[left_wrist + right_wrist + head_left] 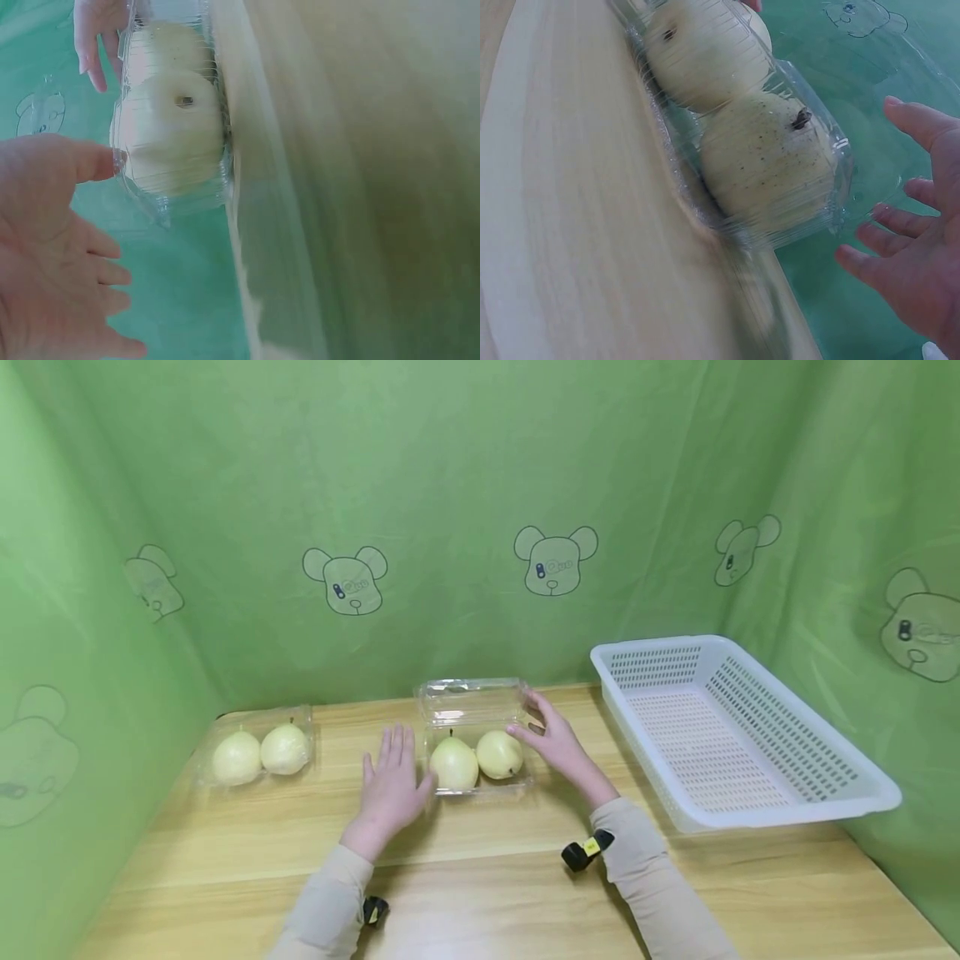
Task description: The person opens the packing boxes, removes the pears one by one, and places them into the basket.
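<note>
Two pale yellow pears, one on the left and one on the right, sit in a clear plastic clamshell box with its lid raised at the back. My left hand is spread beside the box's left end, fingers straight. In the left wrist view its thumb reaches the box wall. At the other end, my right hand has its fingers loosely bent near the lid's right edge, and the right wrist view shows its palm facing the box with the fingers spread.
Another clear box holding two pears stands on the left of the wooden table. To the right is a large white perforated plastic basket. Green curtains with printed bear heads enclose the table's back and sides.
</note>
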### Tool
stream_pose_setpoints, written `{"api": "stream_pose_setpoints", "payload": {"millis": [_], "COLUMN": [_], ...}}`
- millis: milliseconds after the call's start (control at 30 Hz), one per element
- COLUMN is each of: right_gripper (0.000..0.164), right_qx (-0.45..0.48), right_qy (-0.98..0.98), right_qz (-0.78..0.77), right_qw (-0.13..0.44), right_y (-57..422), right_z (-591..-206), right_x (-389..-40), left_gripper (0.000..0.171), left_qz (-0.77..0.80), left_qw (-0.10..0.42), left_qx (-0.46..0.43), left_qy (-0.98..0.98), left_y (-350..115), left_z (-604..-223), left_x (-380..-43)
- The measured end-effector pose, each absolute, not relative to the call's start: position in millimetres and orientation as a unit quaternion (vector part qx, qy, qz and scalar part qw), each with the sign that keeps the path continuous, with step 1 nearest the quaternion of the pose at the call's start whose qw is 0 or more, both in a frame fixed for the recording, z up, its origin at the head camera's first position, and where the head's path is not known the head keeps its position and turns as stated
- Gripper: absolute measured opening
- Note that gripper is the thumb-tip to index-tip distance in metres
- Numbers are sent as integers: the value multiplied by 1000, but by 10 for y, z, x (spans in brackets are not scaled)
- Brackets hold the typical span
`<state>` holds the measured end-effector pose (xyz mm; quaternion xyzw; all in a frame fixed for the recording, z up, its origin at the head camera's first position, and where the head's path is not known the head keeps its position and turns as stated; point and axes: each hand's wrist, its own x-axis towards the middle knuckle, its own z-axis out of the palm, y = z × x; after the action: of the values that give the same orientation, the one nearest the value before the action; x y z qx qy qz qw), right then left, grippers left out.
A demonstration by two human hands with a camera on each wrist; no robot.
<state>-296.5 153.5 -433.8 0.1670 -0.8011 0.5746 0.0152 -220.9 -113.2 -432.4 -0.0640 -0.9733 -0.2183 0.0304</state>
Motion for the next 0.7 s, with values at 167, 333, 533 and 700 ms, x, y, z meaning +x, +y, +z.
{"api": "stream_pose_setpoints", "payload": {"millis": [167, 333, 533, 700], "right_gripper": [81, 86, 87, 89], "right_qx": [163, 159, 156, 157], "right_qy": [-797, -793, -791, -792], "right_qz": [581, 589, 592, 589], "right_qw": [2, -12, -16, -34], "right_y": [1559, 1574, 1602, 1621], "right_z": [-4461, -4497, -4510, -4538], "right_x": [-3017, -3002, -3025, -3053], "left_gripper": [72, 68, 65, 67], "left_qz": [-212, -198, -174, -150], "left_qw": [3, -26, -40, -57], "left_qx": [-66, -65, -77, -69], "left_qy": [-975, -978, -981, -985], "left_y": [-1126, -1118, -1056, -1016], "left_z": [-4313, -4324, -4335, -4328], "left_x": [-2177, -2165, -2237, -2270]}}
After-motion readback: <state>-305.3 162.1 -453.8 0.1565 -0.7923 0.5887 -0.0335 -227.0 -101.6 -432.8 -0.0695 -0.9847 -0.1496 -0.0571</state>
